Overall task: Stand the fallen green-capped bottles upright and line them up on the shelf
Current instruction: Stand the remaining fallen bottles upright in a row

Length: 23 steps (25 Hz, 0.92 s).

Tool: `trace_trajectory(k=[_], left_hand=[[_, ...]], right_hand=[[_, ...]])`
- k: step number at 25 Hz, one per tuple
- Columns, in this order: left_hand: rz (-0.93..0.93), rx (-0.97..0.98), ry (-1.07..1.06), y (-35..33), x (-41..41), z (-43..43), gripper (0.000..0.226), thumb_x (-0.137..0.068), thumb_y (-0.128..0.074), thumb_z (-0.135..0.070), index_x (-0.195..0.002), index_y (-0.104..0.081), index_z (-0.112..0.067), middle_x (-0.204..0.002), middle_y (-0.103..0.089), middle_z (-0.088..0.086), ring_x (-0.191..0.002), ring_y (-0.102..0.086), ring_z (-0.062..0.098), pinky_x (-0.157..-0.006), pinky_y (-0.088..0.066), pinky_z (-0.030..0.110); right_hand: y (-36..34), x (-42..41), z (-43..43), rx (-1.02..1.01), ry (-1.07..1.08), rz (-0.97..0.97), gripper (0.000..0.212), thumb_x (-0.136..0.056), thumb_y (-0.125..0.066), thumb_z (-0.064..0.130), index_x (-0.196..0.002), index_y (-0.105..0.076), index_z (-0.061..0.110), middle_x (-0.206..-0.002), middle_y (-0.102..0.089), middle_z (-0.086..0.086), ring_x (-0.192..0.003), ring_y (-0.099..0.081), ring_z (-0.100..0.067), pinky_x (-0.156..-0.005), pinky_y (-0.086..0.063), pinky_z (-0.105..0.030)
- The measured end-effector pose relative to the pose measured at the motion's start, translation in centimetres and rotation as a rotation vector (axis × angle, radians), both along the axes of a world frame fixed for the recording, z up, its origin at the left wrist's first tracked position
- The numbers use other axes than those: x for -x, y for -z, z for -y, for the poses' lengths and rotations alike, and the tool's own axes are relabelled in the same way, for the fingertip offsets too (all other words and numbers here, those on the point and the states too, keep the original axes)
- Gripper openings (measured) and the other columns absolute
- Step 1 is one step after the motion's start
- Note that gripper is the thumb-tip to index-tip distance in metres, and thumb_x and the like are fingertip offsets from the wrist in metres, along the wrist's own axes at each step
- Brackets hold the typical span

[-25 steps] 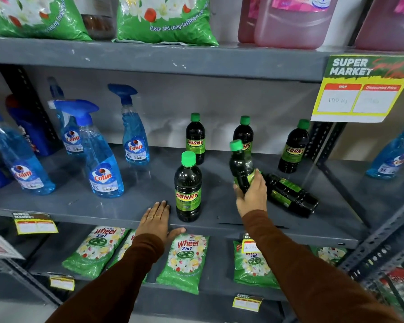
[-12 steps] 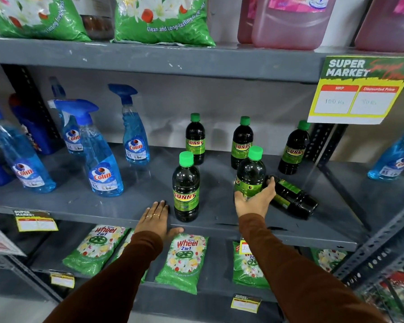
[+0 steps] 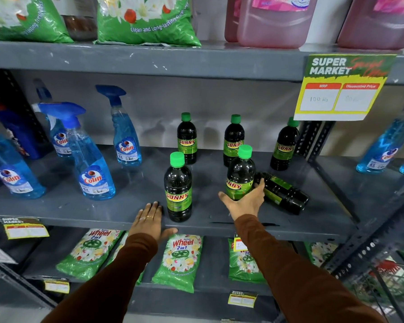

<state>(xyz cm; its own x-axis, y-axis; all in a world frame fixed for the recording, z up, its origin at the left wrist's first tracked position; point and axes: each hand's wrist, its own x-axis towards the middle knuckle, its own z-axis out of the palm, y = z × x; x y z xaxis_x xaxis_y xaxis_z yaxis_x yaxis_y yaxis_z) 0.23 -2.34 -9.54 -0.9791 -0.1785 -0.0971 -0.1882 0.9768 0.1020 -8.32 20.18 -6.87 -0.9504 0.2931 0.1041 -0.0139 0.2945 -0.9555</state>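
Dark bottles with green caps and "SUNNY" labels stand on the grey middle shelf (image 3: 126, 206). Three stand upright at the back (image 3: 187, 138), (image 3: 233, 136), (image 3: 285, 145). Another upright bottle (image 3: 178, 190) is near the front edge. My right hand (image 3: 245, 201) wraps the base of an upright bottle (image 3: 240, 176), fingers on its right side, thumb spread left. Right behind those fingers lie two fallen bottles (image 3: 282, 192), caps hidden. My left hand (image 3: 149, 220) rests flat on the shelf's front edge, just left of the front bottle, holding nothing.
Blue Colin spray bottles (image 3: 91, 164) fill the shelf's left half, with more at the far right (image 3: 380, 148). A yellow price sign (image 3: 341, 89) hangs from the upper shelf. Green Wheel packets (image 3: 180, 259) lie on the shelf below. A perforated steel upright (image 3: 313, 141) bounds the right side.
My right hand carried the bottle toward the front and set it upright, in line with the front-left bottle. The thumb has since spread away from it. My left hand has not moved.
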Motion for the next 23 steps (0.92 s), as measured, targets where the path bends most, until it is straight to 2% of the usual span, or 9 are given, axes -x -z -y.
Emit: trace_trajectory(k=[3,5,8,11,15,18,20,22,23], left_hand=[[0.008,0.005,-0.011,-0.2,-0.2,-0.3,0.137,-0.04,0.01,-0.093,-0.145,-0.007,-0.008,-0.158,-0.004,0.01,-0.146,-0.004,0.023,-0.121,-0.004,0.038],[0.015,0.017,-0.017,-0.3,-0.3,-0.5,0.125,-0.052,-0.003,-0.091,-0.145,-0.006,-0.007,-0.158,-0.004,0.01,-0.146,-0.003,0.023,-0.122,-0.004,0.038],[0.008,0.016,-0.022,-0.1,-0.2,-0.6,0.121,-0.057,-0.012,-0.089,-0.145,-0.007,-0.006,-0.158,-0.005,0.01,-0.146,-0.004,0.023,-0.121,-0.003,0.038],[0.006,0.014,-0.026,0.1,-0.1,-0.6,0.096,-0.078,-0.033,-0.071,-0.145,-0.008,-0.006,-0.158,-0.005,0.009,-0.146,-0.004,0.023,-0.122,-0.004,0.037],[-0.01,0.013,-0.032,0.3,0.0,-0.7,0.093,-0.08,-0.036,-0.068,-0.145,-0.01,-0.006,-0.158,-0.007,0.009,-0.146,-0.005,0.023,-0.121,-0.004,0.037],[-0.029,0.014,-0.04,0.5,0.0,-0.6,0.093,-0.08,-0.037,-0.068,-0.145,-0.011,-0.006,-0.158,-0.008,0.01,-0.146,-0.006,0.023,-0.121,-0.004,0.037],[-0.027,0.019,-0.04,0.6,-0.1,-0.7,0.093,-0.08,-0.036,-0.068,-0.145,-0.011,-0.006,-0.158,-0.008,0.009,-0.146,-0.006,0.023,-0.121,-0.004,0.037],[-0.026,0.024,-0.042,0.6,-0.1,-0.7,0.093,-0.08,-0.036,-0.068,-0.145,-0.01,-0.006,-0.158,-0.007,0.009,-0.146,-0.005,0.023,-0.12,-0.003,0.037],[-0.026,0.021,-0.044,0.7,-0.1,-0.7,0.093,-0.08,-0.036,-0.068,-0.145,-0.01,-0.006,-0.158,-0.007,0.009,-0.146,-0.005,0.022,-0.121,-0.003,0.037]], right_hand=[[-0.5,-0.5,-1.1,-0.059,-0.046,0.027,0.083,-0.053,-0.085,0.013,-0.123,-0.041,0.005,-0.114,-0.055,-0.014,-0.112,-0.054,-0.031,-0.089,-0.041,-0.027],[-0.8,-0.8,-2.2,-0.084,-0.145,0.078,0.074,-0.059,-0.081,0.01,-0.123,-0.044,0.008,-0.115,-0.06,-0.012,-0.108,-0.057,-0.027,-0.087,-0.04,-0.024],[-0.8,-1.5,-3.5,-0.12,-0.205,0.092,0.072,-0.061,-0.08,0.011,-0.125,-0.046,0.011,-0.118,-0.062,-0.012,-0.11,-0.056,-0.026,-0.092,-0.042,-0.027],[-0.6,-2.4,-4.4,-0.152,-0.21,0.095,0.071,-0.059,-0.081,0.013,-0.123,-0.048,0.011,-0.116,-0.064,-0.012,-0.109,-0.058,-0.026,-0.095,-0.047,-0.034],[-0.3,-3.4,-5.0,-0.164,-0.23,0.098,0.073,-0.059,-0.082,0.013,-0.124,-0.047,0.009,-0.117,-0.064,-0.012,-0.109,-0.058,-0.026,-0.096,-0.047,-0.034],[-0.3,-3.7,-5.3,-0.168,-0.263,0.1,0.074,-0.06,-0.082,0.013,-0.124,-0.046,0.01,-0.115,-0.063,-0.009,-0.107,-0.058,-0.023,-0.092,-0.045,-0.027],[-0.1,-3.7,-5.6,-0.14,-0.348,0.123,0.086,-0.056,-0.081,0.012,-0.13,-0.038,0.012,-0.118,-0.059,-0.005,-0.111,-0.055,-0.019,-0.095,-0.043,-0.028],[0.4,-3.2,-6.4,-0.125,-0.393,0.117,0.105,-0.052,-0.076,0.011,-0.142,-0.021,0.013,-0.138,-0.044,-0.006,-0.127,-0.043,-0.02,-0.108,-0.037,-0.035],[0.4,-2.8,-6.9,-0.162,-0.384,0.096,0.105,-0.055,-0.073,0.008,-0.143,-0.017,0.012,-0.144,-0.036,-0.01,-0.132,-0.037,-0.022,-0.113,-0.031,-0.038]])
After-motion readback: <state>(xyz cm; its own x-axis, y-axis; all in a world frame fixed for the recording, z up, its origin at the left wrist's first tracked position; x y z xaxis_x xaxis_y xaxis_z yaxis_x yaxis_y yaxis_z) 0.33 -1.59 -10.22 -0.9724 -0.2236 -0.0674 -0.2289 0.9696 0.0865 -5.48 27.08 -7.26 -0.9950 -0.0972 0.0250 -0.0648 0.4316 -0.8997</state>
